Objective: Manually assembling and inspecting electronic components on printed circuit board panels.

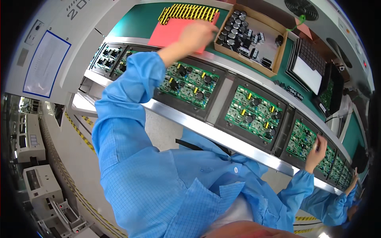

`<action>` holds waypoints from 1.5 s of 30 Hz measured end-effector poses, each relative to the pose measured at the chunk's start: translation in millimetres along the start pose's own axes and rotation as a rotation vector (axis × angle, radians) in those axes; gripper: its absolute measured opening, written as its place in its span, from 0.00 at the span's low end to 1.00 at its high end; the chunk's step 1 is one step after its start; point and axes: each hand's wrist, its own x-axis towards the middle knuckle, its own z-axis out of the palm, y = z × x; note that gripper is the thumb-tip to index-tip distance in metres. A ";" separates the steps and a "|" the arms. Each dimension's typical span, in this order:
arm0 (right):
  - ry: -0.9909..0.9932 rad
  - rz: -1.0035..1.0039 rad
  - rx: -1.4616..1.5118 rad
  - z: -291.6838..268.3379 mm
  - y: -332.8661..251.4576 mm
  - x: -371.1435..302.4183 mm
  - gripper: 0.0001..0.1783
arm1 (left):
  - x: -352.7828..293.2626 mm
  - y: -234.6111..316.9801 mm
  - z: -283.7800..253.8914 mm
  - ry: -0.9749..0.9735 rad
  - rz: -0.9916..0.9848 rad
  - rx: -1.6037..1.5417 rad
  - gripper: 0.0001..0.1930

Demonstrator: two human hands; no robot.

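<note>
My left hand reaches across a red sheet at the far side of the bench. It lies between a row of small yellow-and-black parts and an open cardboard box; motion smears its fingers. My right hand hovers at a green circuit board panel on the right, fingers curled together. Whatever they hold, if anything, is too small to make out. More green circuit boards sit in dark carriers along the line in front of me, with yellow parts and black round components on them.
Inside the box are black cylindrical capacitors and other dark components. Stacked black trays stand to its right. A metal rail runs along the near edge. At far right, a co-worker's hand is at other boards.
</note>
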 end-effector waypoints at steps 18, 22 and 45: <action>-0.108 -0.730 0.552 474.6 -473.1 293.8 0.14 | -47.0 -209.2 1.7 0.240 -0.120 0.001 0.17; -0.248 -0.560 0.389 495.0 -518.6 276.0 0.13 | -61.7 -215.6 -18.4 0.324 -0.104 0.040 0.17; -0.574 0.125 1.753 168.0 -204.9 224.3 0.15 | -4.1 46.3 -11.4 -0.146 -0.753 -1.285 0.19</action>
